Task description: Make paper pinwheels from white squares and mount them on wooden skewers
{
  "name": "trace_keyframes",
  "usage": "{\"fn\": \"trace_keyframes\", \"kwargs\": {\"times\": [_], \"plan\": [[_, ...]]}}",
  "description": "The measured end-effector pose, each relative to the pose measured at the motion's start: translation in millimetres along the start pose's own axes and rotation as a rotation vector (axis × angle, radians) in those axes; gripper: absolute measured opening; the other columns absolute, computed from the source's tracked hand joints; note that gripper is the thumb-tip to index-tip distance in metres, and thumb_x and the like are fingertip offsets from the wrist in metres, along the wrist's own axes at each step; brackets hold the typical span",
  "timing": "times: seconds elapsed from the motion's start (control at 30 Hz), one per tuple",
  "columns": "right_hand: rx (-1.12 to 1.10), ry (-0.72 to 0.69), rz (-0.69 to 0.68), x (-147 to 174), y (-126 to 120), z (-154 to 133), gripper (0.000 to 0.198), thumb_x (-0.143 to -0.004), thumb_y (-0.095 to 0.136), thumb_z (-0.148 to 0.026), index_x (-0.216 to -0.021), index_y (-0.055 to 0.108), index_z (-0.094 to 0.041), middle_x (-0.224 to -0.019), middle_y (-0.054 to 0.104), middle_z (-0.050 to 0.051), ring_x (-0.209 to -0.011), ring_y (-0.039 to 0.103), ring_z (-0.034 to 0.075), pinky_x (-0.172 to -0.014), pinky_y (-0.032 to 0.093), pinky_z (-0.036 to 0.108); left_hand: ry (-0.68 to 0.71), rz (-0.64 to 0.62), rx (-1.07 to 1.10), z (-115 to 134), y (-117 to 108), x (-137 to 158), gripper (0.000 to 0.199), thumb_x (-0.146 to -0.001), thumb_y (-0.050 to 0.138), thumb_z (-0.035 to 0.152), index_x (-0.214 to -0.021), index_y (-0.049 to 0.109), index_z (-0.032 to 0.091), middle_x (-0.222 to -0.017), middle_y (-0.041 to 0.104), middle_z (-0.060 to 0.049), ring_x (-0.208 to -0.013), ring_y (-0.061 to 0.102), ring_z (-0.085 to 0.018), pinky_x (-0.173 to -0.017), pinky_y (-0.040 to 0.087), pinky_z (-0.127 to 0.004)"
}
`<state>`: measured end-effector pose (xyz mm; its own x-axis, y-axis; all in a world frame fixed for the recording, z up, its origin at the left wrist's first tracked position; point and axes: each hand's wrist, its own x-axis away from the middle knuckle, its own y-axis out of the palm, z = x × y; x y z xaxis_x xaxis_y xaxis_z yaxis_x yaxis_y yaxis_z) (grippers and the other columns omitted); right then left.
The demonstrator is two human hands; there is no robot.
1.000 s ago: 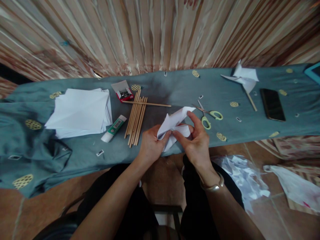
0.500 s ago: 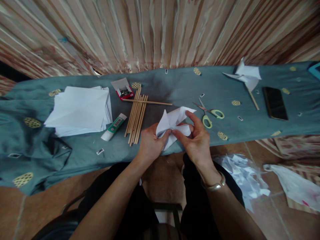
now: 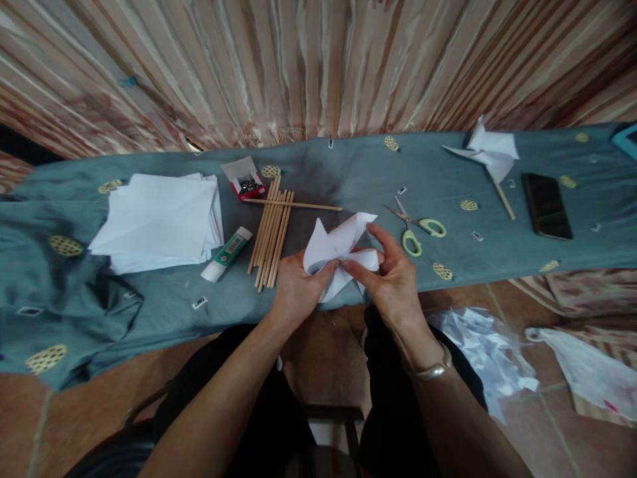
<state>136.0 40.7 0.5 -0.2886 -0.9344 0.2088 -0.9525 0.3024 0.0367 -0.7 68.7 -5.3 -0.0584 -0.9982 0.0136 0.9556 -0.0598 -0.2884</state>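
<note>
A white paper pinwheel (image 3: 341,242) is held between both hands over the near edge of the table, its blades curled toward the middle. My left hand (image 3: 298,285) grips its left side, thumb pressed near the centre. My right hand (image 3: 391,275) pinches it from the right, the thumb also by the centre and the index finger at the upper right blade. Fingers beneath the paper are hidden. Wooden sticks (image 3: 271,236) lie just left of the pinwheel, with one stick (image 3: 308,205) across them. Scissors (image 3: 411,222) with green handles rest to the right, blades apart.
On the green tablecloth (image 3: 348,172) are a paper stack (image 3: 156,219), a glue stick (image 3: 226,254) and an open red box (image 3: 246,182) of small metal pieces. A finished pinwheel (image 3: 490,156) and a phone (image 3: 547,206) lie right. A bag of paper scraps (image 3: 485,352) sits on the floor.
The pinwheel's upper blades have shifted slightly left, and its left blade has opened out a little over my left hand. Both hands keep their hold.
</note>
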Motion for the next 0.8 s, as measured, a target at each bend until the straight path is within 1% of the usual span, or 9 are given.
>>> {"fn": "trace_keyframes", "kwargs": {"times": [0.1, 0.23, 0.33, 0.43, 0.63, 0.8], "plan": [[-0.045, 0.046, -0.009, -0.7, 0.3, -3.3, 0.079, -0.057, 0.083, -0.033, -0.127, 0.048, -0.023, -0.076, 0.070, -0.003, -0.062, 0.065, 0.017, -0.064, 0.056, 0.034, -0.028, -0.005, 0.010, 2.4, 0.2, 0.3, 0.011, -0.069, 0.070, 0.023, -0.073, 0.069, 0.013, -0.067, 0.071, -0.002, -0.061, 0.065, -0.017, -0.052, 0.048, -0.022], [-0.084, 0.086, -0.019, -1.7, -0.2, -4.4, 0.078, -0.055, 0.084, -0.032, -0.124, 0.049, -0.023, -0.077, 0.071, -0.003, -0.061, 0.065, 0.017, -0.065, 0.056, 0.034, -0.043, -0.026, -0.009, 4.7, 0.0, 0.4, 0.012, -0.070, 0.069, 0.024, -0.074, 0.070, 0.012, -0.066, 0.071, -0.003, -0.059, 0.064, -0.016, -0.051, 0.047, -0.021], [-0.104, 0.102, -0.020, -2.5, -0.6, -4.1, 0.074, -0.055, 0.084, -0.032, -0.121, 0.051, -0.024, -0.079, 0.072, -0.002, -0.063, 0.066, 0.017, -0.067, 0.056, 0.035, -0.002, -0.033, -0.020, 3.3, -0.3, 0.4, 0.012, -0.071, 0.068, 0.024, -0.076, 0.071, 0.013, -0.067, 0.071, -0.002, -0.059, 0.064, -0.015, -0.052, 0.046, -0.021], [-0.103, 0.107, -0.047, -3.5, -0.4, -3.8, 0.066, -0.056, 0.083, -0.033, -0.116, 0.056, -0.025, -0.079, 0.072, -0.003, -0.064, 0.066, 0.017, -0.066, 0.056, 0.035, 0.040, -0.032, -0.022, 0.6, -0.5, 0.2, 0.012, -0.073, 0.067, 0.024, -0.078, 0.071, 0.015, -0.068, 0.071, -0.002, -0.059, 0.063, -0.014, -0.052, 0.046, -0.021], [-0.121, 0.096, -0.051, -5.3, 0.6, -3.9, 0.061, -0.055, 0.083, -0.032, -0.110, 0.059, -0.024, -0.077, 0.072, -0.004, -0.064, 0.065, 0.016, -0.065, 0.055, 0.032, 0.056, -0.035, -0.053, -1.8, 0.4, -0.7, 0.013, -0.073, 0.066, 0.025, -0.068, 0.069, 0.014, -0.061, 0.068, -0.001, -0.055, 0.061, -0.013, -0.049, 0.043, -0.020], [-0.150, 0.108, -0.059, -5.9, 0.3, -3.8, 0.055, -0.054, 0.084, -0.030, -0.104, 0.061, -0.023, -0.074, 0.071, -0.005, -0.061, 0.063, 0.014, -0.063, 0.054, 0.031, 0.082, -0.037, -0.048, -2.5, 0.9, -1.1, 0.014, -0.074, 0.065, 0.026, -0.068, 0.069, 0.015, -0.060, 0.067, 0.000, -0.055, 0.061, -0.013, -0.049, 0.043, -0.021]]}}
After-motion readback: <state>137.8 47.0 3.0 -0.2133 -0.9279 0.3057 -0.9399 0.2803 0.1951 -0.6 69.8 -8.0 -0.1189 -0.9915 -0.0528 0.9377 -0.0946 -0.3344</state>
